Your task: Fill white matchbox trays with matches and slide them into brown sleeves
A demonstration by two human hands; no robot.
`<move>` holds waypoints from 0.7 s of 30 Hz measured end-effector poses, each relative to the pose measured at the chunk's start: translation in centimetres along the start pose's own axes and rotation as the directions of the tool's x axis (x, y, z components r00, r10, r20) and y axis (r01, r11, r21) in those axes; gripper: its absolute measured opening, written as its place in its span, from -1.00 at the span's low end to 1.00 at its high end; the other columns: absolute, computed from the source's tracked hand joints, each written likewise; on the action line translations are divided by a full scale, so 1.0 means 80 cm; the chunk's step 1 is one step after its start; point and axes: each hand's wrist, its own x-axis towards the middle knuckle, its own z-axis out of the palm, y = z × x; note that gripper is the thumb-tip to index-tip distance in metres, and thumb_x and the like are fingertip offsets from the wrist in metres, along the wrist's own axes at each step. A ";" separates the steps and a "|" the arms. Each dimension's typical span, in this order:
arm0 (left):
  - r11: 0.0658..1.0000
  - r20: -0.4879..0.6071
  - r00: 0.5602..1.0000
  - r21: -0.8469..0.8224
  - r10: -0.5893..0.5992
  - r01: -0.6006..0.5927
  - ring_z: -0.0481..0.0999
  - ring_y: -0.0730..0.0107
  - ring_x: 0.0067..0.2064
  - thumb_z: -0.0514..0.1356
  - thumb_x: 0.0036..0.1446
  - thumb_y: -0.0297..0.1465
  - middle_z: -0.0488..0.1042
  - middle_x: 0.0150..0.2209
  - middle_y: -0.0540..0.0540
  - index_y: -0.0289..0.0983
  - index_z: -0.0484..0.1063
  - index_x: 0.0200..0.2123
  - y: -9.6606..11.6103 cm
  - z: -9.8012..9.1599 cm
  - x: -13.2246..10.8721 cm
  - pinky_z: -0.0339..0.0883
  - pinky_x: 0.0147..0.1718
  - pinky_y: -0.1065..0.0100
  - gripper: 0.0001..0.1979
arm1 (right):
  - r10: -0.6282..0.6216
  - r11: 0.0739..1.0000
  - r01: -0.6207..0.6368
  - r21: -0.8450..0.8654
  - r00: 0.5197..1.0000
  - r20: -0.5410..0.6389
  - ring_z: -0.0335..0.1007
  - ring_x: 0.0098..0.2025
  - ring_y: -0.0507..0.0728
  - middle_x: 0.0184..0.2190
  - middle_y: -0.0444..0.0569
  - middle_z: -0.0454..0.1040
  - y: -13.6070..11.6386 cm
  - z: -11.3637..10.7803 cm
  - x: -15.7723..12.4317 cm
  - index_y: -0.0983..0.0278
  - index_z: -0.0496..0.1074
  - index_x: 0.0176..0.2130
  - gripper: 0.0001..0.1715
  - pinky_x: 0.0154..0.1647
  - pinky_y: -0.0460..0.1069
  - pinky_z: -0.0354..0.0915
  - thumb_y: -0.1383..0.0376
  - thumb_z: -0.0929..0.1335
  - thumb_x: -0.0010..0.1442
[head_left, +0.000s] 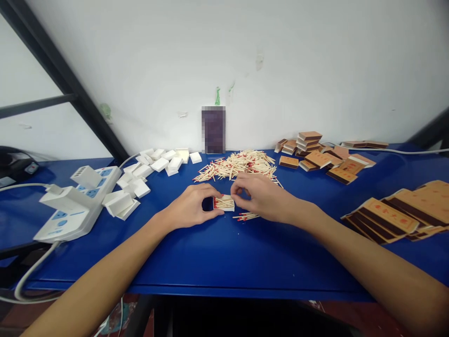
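Your 2 hands work 1 small match tray [224, 202] at the centre of a blue counter [224, 252].

Your left hand [191, 206] has its grip clamped on the tray's left end, thumb in front, tray resting on the counter w/ red-tipped matches lying in it. Your right hand [261, 196] has its grip pinched together at the tray's right end; can't tell if it also pinches matches. A few loose matches [245, 216] lie just beside the tray, under your right hand. Behind: a big match pile [238, 164]; white trays [154, 168] to the left near a power strip [73, 206]; orange sleeves [315, 157] to the right. Step in hand, judging by this: bedding matches into the tray. Any next move calls for a steady left hold & heads kept level, so nothing spills.
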 end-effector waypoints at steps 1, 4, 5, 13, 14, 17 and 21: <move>1.000 -0.003 1.000 -0.001 -0.007 0.007 0.56 0.27 -0.13 0.32 0.13 -0.25 0.57 -0.15 -0.10 -0.27 0.50 -0.13 0.000 0.000 0.000 0.41 -0.08 0.25 -0.71 | -0.017 1.000 0.017 0.010 1.000 0.022 0.31 -0.31 0.06 -0.34 -0.06 0.43 -0.004 0.000 -0.001 0.27 0.42 -0.32 -0.91 -0.27 -0.03 0.16 0.36 0.31 0.22; 1.000 -0.010 1.000 -0.001 -0.024 0.024 0.57 0.29 -0.16 0.33 0.12 -0.22 0.59 -0.18 -0.07 -0.27 0.50 -0.19 -0.001 -0.001 0.001 0.40 -0.11 0.28 -0.73 | -0.027 1.000 0.026 0.006 0.996 0.081 0.33 -0.31 0.07 -0.29 -0.04 0.45 -0.011 -0.004 -0.004 0.27 0.45 -0.28 -0.84 -0.29 -0.02 0.15 0.33 0.28 0.28; 1.000 -0.009 0.999 0.003 -0.030 0.030 0.57 0.29 -0.17 0.33 0.11 -0.21 0.59 -0.19 -0.07 -0.26 0.50 -0.20 -0.001 -0.001 0.001 0.39 -0.12 0.28 -0.73 | -0.020 1.000 0.020 0.008 0.995 0.093 0.33 -0.30 0.07 -0.29 -0.03 0.46 -0.012 -0.009 -0.005 0.27 0.45 -0.27 -0.83 -0.28 -0.02 0.15 0.32 0.27 0.29; 0.996 0.009 0.996 -0.022 -0.086 0.086 0.55 0.29 -0.16 0.34 0.10 -0.21 0.58 -0.16 -0.05 -0.24 0.47 -0.19 -0.002 -0.001 -0.001 0.37 -0.10 0.26 -0.72 | 0.078 0.997 -0.077 -0.014 0.949 0.305 0.35 -0.31 0.14 -0.31 -0.02 0.48 0.004 -0.049 -0.034 0.21 0.50 -0.26 -0.78 -0.33 0.02 0.21 0.15 0.42 0.11; 0.996 0.008 0.996 -0.014 -0.089 0.089 0.55 0.29 -0.15 0.33 0.11 -0.21 0.57 -0.15 -0.05 -0.24 0.46 -0.16 -0.002 -0.001 -0.002 0.37 -0.10 0.25 -0.71 | 0.086 0.996 -0.090 -0.002 0.941 0.326 0.35 -0.33 0.13 -0.32 -0.02 0.47 0.006 -0.048 -0.035 0.21 0.49 -0.30 -0.84 -0.36 0.00 0.21 0.18 0.42 0.11; 0.998 0.030 0.998 0.003 -0.059 0.059 0.52 0.27 -0.08 0.30 0.15 -0.25 0.54 -0.09 -0.07 -0.23 0.42 -0.07 0.001 -0.001 -0.002 0.36 -0.05 0.24 -0.69 | 0.102 0.992 -0.122 0.032 0.925 0.365 0.34 -0.38 0.09 -0.36 -0.06 0.47 0.006 -0.042 -0.033 0.21 0.45 -0.38 -0.97 -0.44 -0.02 0.18 0.29 0.40 0.09; 1.000 0.064 0.998 0.005 -0.011 0.011 0.47 0.25 -0.03 0.26 0.20 -0.26 0.51 -0.06 -0.10 -0.24 0.41 0.01 0.006 -0.001 -0.002 0.34 -0.01 0.21 -0.67 | 0.138 0.987 -0.158 0.014 0.896 0.422 0.31 -0.45 0.06 -0.44 -0.11 0.46 -0.001 -0.039 -0.026 0.21 0.42 -0.42 -0.97 -0.49 -0.04 0.13 0.34 0.39 0.03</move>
